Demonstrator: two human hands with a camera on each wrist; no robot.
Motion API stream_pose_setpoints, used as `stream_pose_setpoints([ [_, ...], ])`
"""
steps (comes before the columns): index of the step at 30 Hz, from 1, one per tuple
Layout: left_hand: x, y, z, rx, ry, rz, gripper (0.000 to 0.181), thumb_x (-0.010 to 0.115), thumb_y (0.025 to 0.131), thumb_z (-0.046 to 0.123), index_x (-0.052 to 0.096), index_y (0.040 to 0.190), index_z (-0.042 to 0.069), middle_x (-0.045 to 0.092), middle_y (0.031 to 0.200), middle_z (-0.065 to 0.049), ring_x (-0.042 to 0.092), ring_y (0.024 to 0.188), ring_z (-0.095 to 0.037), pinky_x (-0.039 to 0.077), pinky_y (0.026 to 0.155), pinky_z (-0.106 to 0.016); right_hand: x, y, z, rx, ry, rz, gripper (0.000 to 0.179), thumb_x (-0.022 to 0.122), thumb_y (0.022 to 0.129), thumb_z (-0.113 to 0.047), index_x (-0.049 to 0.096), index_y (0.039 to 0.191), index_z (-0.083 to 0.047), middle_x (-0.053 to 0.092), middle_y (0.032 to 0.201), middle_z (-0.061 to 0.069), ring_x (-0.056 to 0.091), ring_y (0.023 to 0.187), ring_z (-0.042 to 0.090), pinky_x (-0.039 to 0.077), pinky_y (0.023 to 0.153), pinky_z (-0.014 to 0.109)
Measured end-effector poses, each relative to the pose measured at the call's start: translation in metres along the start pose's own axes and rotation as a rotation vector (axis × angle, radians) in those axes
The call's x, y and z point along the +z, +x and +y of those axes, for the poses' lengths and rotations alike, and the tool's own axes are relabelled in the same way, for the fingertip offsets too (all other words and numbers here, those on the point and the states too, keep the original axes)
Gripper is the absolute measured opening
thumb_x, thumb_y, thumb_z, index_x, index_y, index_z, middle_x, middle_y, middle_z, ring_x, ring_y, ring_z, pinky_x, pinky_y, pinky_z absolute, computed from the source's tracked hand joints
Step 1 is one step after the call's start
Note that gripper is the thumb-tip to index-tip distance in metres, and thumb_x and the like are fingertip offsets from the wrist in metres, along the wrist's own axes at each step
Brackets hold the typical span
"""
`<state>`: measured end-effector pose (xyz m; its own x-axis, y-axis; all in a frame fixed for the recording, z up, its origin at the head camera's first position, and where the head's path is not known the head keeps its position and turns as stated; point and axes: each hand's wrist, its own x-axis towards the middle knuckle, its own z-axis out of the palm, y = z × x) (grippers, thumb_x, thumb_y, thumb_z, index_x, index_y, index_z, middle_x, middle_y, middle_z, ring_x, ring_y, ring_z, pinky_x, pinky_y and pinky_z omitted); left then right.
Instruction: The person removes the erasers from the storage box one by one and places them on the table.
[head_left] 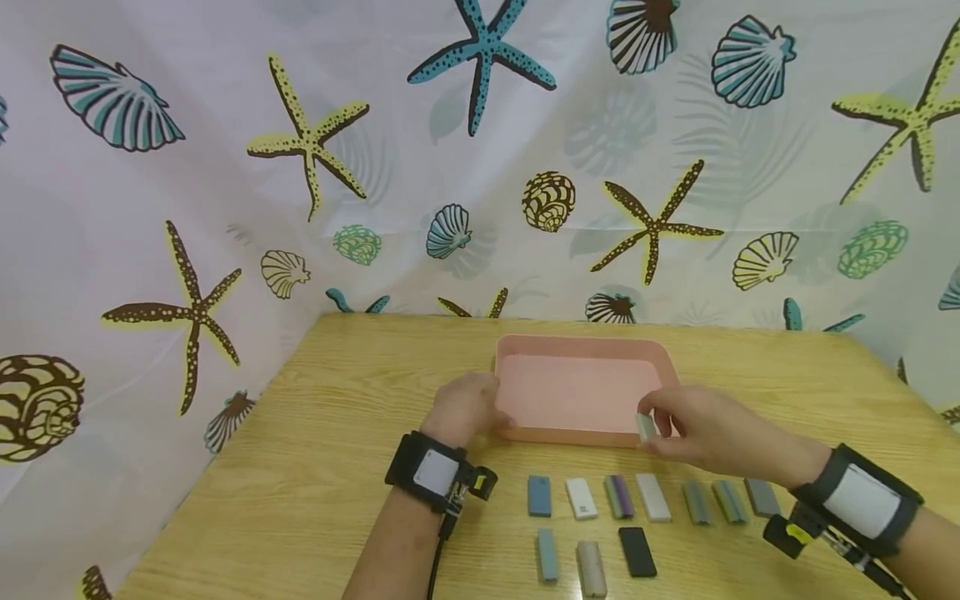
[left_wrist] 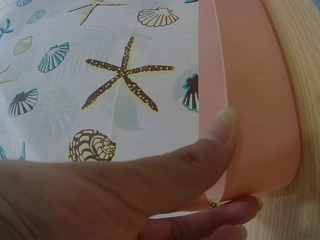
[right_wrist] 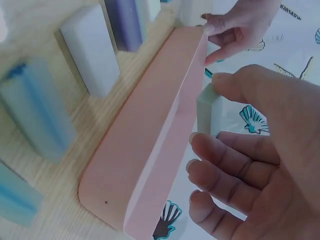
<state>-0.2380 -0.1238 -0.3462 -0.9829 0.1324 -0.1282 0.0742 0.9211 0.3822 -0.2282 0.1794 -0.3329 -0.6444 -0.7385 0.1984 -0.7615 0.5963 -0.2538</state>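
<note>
A shallow pink tray [head_left: 577, 436] sits on the wooden table, its floor bare. At the tray's left end my left hand [head_left: 467, 408] grips the wall; in the left wrist view the thumb [left_wrist: 220, 132] lies on the rim and the fingers are partly hidden behind the corner. My right hand [head_left: 697, 425] is at the tray's front right corner. Between its thumb and index finger it pinches a small pale green eraser [right_wrist: 209, 111], held upright near the rim. The other fingers are loosely bent in the right wrist view.
In front of the tray lie several erasers in two rough rows: a blue one [head_left: 539, 496], a white one [head_left: 653, 497], a purple-striped one [head_left: 620, 497], a grey one [head_left: 762, 497] and a black one [head_left: 637, 552] among them. A patterned cloth [head_left: 420, 167] hangs behind the table.
</note>
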Motion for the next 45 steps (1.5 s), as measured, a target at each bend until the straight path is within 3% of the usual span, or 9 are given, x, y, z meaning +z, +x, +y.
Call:
stream_pose_setpoints([
  [4,-0.001,0.001,0.0,-0.009,0.003,-0.001,0.033,0.077,0.073,0.028,0.057,0.09,0.009,0.056,0.076,-0.003,0.049,0.068,-0.018,0.041,0.057,-0.03,0.001,-0.01,-0.009,-0.032,-0.018,-0.023,0.025,0.069,0.081,-0.033,0.057,0.097,-0.018,0.047,0.069,-0.012,0.041,0.057,0.002,0.038,0.051,0.021],
  [10,-0.001,0.001,0.001,-0.017,0.009,-0.008,0.033,0.076,0.073,0.029,0.057,0.09,0.009,0.056,0.076,-0.004,0.049,0.067,-0.018,0.041,0.057,-0.03,0.003,-0.024,-0.021,0.024,-0.057,-0.095,0.033,0.067,0.08,-0.044,0.057,0.1,-0.019,0.046,0.07,-0.014,0.04,0.056,0.0,0.037,0.049,0.02],
  [13,-0.002,0.001,0.0,-0.013,0.009,-0.009,0.033,0.076,0.073,0.029,0.056,0.09,0.009,0.056,0.077,-0.004,0.049,0.068,-0.018,0.041,0.057,-0.031,0.006,-0.032,-0.026,0.01,-0.07,-0.104,0.035,0.066,0.08,-0.047,0.057,0.1,-0.02,0.045,0.07,-0.016,0.038,0.055,0.0,0.035,0.048,0.02],
  [19,-0.003,0.0,-0.001,-0.014,-0.002,-0.008,0.034,0.077,0.073,0.029,0.057,0.092,0.009,0.056,0.077,-0.004,0.05,0.068,-0.019,0.041,0.057,-0.031,0.021,-0.043,-0.033,-0.036,-0.079,-0.127,0.03,0.069,0.08,-0.038,0.06,0.098,-0.017,0.044,0.072,-0.017,0.036,0.056,-0.002,0.034,0.047,0.019],
  [28,-0.002,0.001,-0.004,-0.016,-0.008,-0.012,0.033,0.076,0.074,0.028,0.056,0.091,0.009,0.056,0.076,-0.004,0.049,0.068,-0.019,0.04,0.057,-0.031,0.034,-0.048,-0.042,0.014,-0.161,-0.228,0.035,0.07,0.076,-0.041,0.064,0.098,-0.015,0.049,0.074,-0.016,0.034,0.054,0.0,0.036,0.047,0.022],
  [32,-0.002,0.002,-0.004,-0.005,0.007,-0.006,0.033,0.076,0.074,0.029,0.056,0.092,0.009,0.056,0.076,-0.004,0.049,0.067,-0.019,0.04,0.057,-0.031,0.039,-0.051,-0.043,-0.012,-0.175,-0.218,0.039,0.069,0.076,-0.045,0.064,0.098,-0.014,0.052,0.076,-0.014,0.035,0.057,0.0,0.037,0.049,0.022],
  [36,-0.002,0.002,-0.004,-0.002,0.006,-0.011,0.032,0.076,0.074,0.029,0.056,0.09,0.009,0.056,0.076,-0.004,0.049,0.067,-0.019,0.039,0.056,-0.03,0.042,-0.054,-0.045,-0.035,-0.19,-0.194,0.038,0.066,0.077,-0.051,0.063,0.093,-0.016,0.043,0.071,-0.019,0.033,0.055,0.0,0.032,0.047,0.022],
  [41,-0.002,0.001,-0.005,-0.007,0.001,-0.005,0.033,0.076,0.074,0.029,0.057,0.091,0.009,0.056,0.076,-0.004,0.049,0.067,-0.018,0.039,0.057,-0.031,0.045,-0.055,-0.049,-0.029,-0.161,-0.215,0.03,0.062,0.08,-0.053,0.059,0.086,-0.024,0.036,0.066,-0.021,0.032,0.053,0.0,0.028,0.045,0.023],
  [45,-0.002,0.001,-0.005,-0.008,-0.002,-0.006,0.034,0.076,0.073,0.028,0.057,0.093,0.008,0.056,0.076,-0.004,0.049,0.067,-0.019,0.039,0.057,-0.031,0.047,-0.056,-0.048,-0.01,-0.062,-0.2,0.026,0.059,0.083,-0.053,0.059,0.088,-0.028,0.039,0.065,-0.02,0.033,0.052,-0.001,0.029,0.044,0.022],
])
